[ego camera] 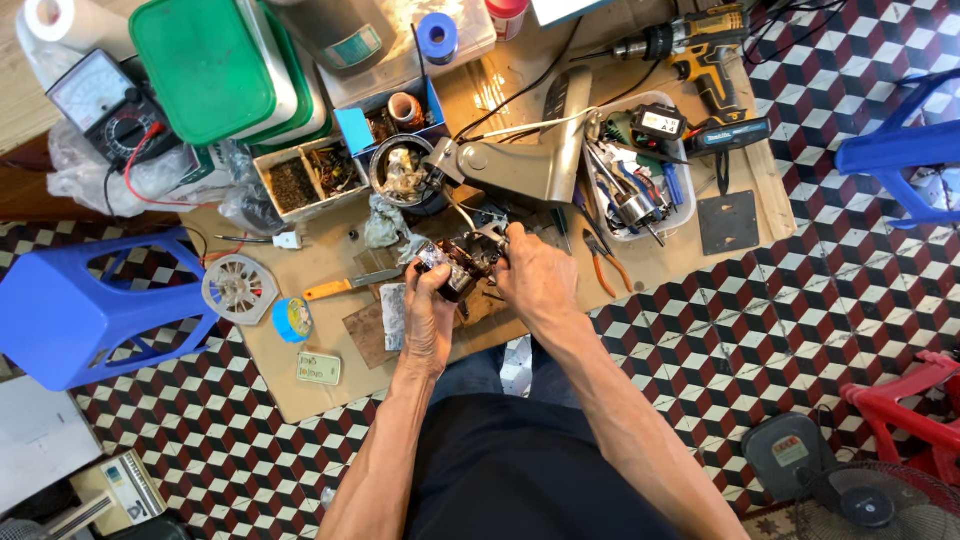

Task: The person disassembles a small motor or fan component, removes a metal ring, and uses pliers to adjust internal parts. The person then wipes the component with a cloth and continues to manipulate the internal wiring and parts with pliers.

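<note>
The person wears a black short-sleeved top, plain and unmarked, filling the lower middle of the view. Below it, blue denim trousers show between the forearms. Both forearms are bare from elbow to wrist, lean and sinewy. The left hand (428, 318) and right hand (537, 277) wear no gloves, rings or watch.

Two bare hands, left hand (428, 318) and right hand (537, 277), share one small motor (462, 264). Around them: two blue plastic stools (70, 310), one cordless drill (700, 45), two tape rolls (292, 319), one analogue meter (105, 105), one red stool (905, 405).
</note>
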Available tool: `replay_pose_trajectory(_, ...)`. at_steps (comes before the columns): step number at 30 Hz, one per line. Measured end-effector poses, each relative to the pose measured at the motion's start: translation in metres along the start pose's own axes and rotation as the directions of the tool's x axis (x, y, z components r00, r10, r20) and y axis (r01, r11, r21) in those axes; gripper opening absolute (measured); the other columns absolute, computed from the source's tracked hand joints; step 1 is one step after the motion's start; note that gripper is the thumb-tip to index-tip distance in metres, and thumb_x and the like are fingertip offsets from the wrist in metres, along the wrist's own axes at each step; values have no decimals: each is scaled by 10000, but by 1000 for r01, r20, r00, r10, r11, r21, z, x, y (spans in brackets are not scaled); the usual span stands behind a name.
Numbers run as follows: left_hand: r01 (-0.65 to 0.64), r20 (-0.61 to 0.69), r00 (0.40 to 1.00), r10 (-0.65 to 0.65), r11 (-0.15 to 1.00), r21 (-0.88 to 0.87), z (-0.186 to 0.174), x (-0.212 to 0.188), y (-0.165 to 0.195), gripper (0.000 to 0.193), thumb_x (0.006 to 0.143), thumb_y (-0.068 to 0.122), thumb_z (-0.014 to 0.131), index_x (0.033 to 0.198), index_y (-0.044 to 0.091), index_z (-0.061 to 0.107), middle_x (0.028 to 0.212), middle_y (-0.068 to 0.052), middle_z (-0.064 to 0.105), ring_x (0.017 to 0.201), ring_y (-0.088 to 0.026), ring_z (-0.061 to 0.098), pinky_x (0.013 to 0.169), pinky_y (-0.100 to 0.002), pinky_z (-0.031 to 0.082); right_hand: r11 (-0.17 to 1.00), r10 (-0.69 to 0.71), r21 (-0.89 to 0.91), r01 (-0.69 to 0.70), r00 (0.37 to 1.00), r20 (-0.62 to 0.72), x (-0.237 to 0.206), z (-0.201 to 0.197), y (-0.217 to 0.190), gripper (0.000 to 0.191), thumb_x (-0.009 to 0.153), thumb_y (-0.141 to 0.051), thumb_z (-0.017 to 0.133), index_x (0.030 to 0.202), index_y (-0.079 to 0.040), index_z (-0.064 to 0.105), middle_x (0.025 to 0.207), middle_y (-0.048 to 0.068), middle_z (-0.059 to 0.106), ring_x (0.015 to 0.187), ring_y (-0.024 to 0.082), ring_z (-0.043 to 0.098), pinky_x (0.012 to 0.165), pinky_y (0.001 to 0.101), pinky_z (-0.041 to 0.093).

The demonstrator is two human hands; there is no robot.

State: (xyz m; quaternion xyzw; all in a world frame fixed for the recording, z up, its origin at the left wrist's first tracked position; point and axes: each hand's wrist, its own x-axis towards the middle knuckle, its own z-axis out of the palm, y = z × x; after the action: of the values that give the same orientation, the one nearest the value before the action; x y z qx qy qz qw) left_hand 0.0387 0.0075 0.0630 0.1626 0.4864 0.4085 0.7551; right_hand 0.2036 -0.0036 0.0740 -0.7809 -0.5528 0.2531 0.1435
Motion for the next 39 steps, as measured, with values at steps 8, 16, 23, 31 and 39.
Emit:
replay_pose_trajectory(8, 38, 43, 999, -31, 988, -151, -19, 7, 5, 394, 904, 282, 698, 1223, 68, 611, 1188, -52, 663, 1134, -203, 632, 1034, -407, 524, 993, -16, -118, 28, 995, 94, 21, 3, -1, 181, 840, -145, 660, 939, -15, 581, 811, 202, 720, 737, 427, 701, 634, 535, 537)
replay_pose_trajectory(16, 136, -147, 974, -170, 968, -212, -12, 14, 12, 466, 802, 447, 736, 1139, 150, 611, 1087, -42, 665, 1007, -209, 638, 834, -401, 541, 991, -107, -81, 104, 994, -33, 8, 5, -3, 229, 856, -138, 691, 997, -18, 556, 849, 200, 694, 738, 394, 700, 616, 499, 540)
replay_pose_trajectory(23, 200, -210, 954, -215, 975, -93, -20, 22, 14, 656, 724, 539, 746, 1219, 144, 576, 1162, -104, 619, 1060, -224, 635, 858, -385, 588, 940, -212, -275, 202, 977, -8, 22, 7, -9, 151, 890, -75, 666, 1004, -36, 577, 842, 185, 692, 732, 321, 712, 574, 464, 546)
replay_pose_trajectory(31, 231, -180, 909, -375, 815, -531, -28, 27, -3, 592, 789, 456, 755, 1180, 43, 588, 1149, -122, 628, 1034, -269, 634, 895, -442, 604, 995, -11, -95, 10, 1000, -15, 30, 6, -21, 232, 911, -195, 695, 1029, -40, 569, 922, 193, 707, 820, 391, 696, 682, 493, 533)
replay_pose_trajectory(39, 220, -94, 901, -423, 635, -741, -43, 24, -3, 478, 823, 433, 718, 1124, 75, 620, 1099, -88, 658, 1006, -270, 639, 893, -449, 590, 981, -179, 40, 191, 962, -207, 46, 16, -37, 243, 908, -158, 728, 1103, -57, 623, 960, 184, 709, 877, 392, 693, 721, 464, 530)
